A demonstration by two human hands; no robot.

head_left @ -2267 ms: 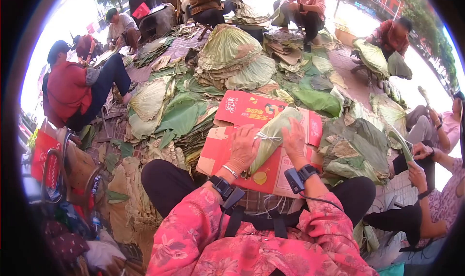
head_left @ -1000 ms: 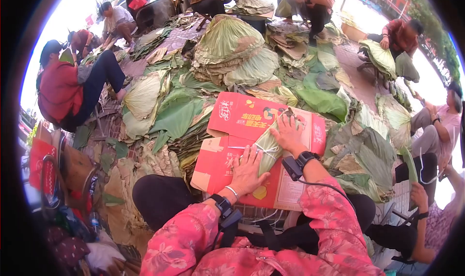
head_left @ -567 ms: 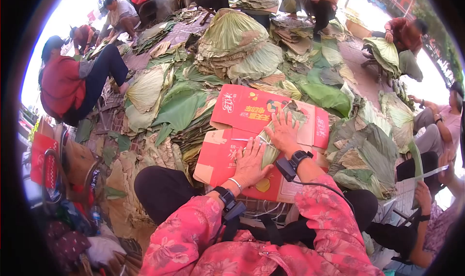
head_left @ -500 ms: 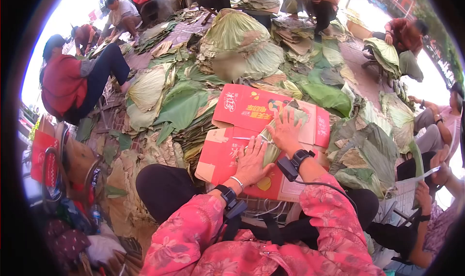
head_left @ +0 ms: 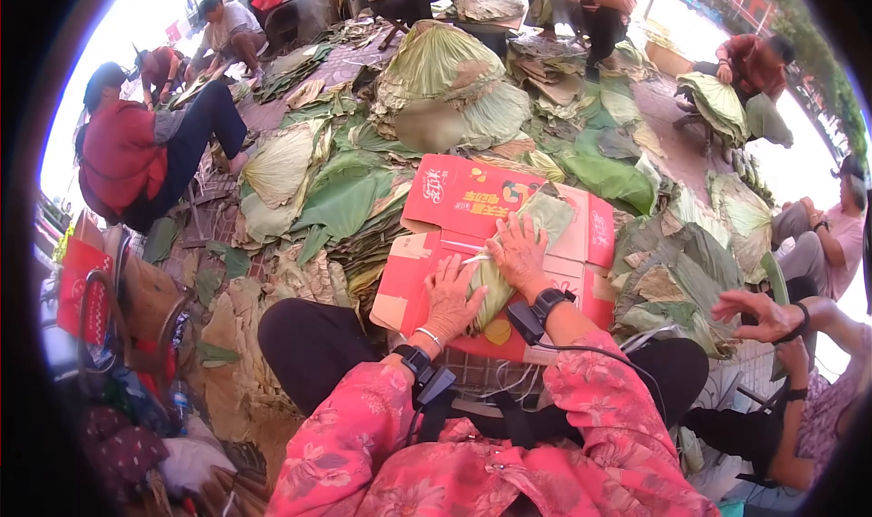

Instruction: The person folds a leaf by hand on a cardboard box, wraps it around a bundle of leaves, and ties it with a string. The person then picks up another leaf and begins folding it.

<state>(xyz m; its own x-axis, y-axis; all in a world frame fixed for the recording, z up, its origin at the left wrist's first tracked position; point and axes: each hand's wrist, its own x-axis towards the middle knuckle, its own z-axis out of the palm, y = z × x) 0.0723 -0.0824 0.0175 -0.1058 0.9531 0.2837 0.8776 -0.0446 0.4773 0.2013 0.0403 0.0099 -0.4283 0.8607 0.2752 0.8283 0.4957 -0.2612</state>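
A folded bundle of greenish dried leaf (head_left: pixel 550 216) lies slantwise on a flattened red cardboard box (head_left: pixel 409 276) in front of me. My right hand (head_left: pixel 520 258) rests on the bundle's middle, fingers stretched out and spread. Beside its lower left edge, my left hand (head_left: pixel 450 297) lies with fingers extended, its fingertips on the cardboard and its thumb side touching the leaf. A thin white strip (head_left: pixel 474 258) runs between the hands; where its ends go is hidden.
Large leaves (head_left: pixel 350 199) are heaped beyond the cardboard, with a leaf stack (head_left: pixel 681 272) at its right. Several people sit around the pile. A co-worker's hand (head_left: pixel 758 317) reaches in from the right. A metal-framed chair (head_left: pixel 113 290) stands at left.
Both my hands have shifted slightly left and toward me, and more of the folded leaf bundle shows. The co-worker's hand at right has stretched out toward the leaf stack.
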